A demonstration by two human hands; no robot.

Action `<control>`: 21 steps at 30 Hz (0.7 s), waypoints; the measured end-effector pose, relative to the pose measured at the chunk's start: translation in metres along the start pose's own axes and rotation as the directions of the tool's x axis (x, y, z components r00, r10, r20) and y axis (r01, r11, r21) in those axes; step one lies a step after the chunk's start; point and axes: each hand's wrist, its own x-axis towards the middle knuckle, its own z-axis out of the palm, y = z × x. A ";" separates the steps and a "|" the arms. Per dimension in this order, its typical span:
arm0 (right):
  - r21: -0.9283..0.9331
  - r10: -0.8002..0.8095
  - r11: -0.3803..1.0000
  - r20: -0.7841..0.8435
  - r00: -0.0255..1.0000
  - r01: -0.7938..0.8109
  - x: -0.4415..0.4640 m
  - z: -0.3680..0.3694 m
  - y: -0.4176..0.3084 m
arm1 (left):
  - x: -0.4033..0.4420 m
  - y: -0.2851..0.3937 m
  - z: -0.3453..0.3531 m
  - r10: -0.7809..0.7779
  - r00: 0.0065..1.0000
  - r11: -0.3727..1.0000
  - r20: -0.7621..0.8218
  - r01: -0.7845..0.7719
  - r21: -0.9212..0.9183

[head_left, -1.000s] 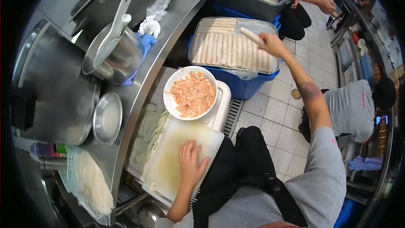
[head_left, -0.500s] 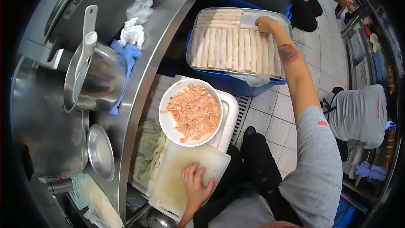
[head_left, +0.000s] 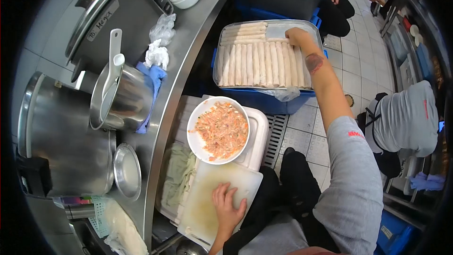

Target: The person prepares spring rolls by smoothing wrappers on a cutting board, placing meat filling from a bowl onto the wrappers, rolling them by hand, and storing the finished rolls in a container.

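Note:
My left hand lies flat on the white cutting board, its fingers spread and nothing in them. Beyond the board, a white bowl holds chopped orange and pink filling. My right arm reaches to the metal tray, which is lined with several pale, uncooked spring rolls. Over the tray's far right part, my right hand has its fingers curled down at the end of a spring roll lying crosswise above the upright row. The fingertips are partly hidden.
Left of me runs a steel counter with a pot, a small metal bowl and a blue cloth. The tray rests on a blue crate. Co-workers are at the right and the far end.
The view has tilted, so most things sit slightly lower. My right hand stays at the spring roll, now closer to the upright row. My left hand rests as before.

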 end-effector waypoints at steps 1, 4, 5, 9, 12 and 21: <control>-0.047 0.058 0.997 -0.096 0.994 -0.063 -0.001 0.012 -0.006 | 0.000 0.000 0.000 0.006 1.000 1.000 -0.006 -0.006 0.006; -0.147 0.152 0.967 -0.326 0.933 -0.209 -0.018 0.036 -0.037 | -0.001 0.001 0.001 0.029 0.999 1.000 -0.020 -0.029 0.010; -0.165 0.137 0.964 -0.362 0.922 -0.208 -0.025 0.038 -0.047 | -0.001 0.000 0.002 0.034 0.999 0.999 -0.025 -0.033 0.012; 0.132 0.155 0.987 -0.629 0.762 -0.092 -0.082 0.031 -0.087 | -0.003 -0.002 0.001 0.051 0.998 0.999 -0.034 -0.051 0.011; 0.376 0.232 0.917 -0.772 0.592 0.131 -0.140 0.042 -0.107 | -0.002 -0.008 -0.004 0.105 0.994 0.994 -0.015 -0.105 0.025; 0.588 0.207 0.715 -0.695 0.688 0.378 -0.381 0.110 -0.170 | -0.012 -0.035 -0.007 0.193 0.980 0.981 -0.055 -0.193 0.002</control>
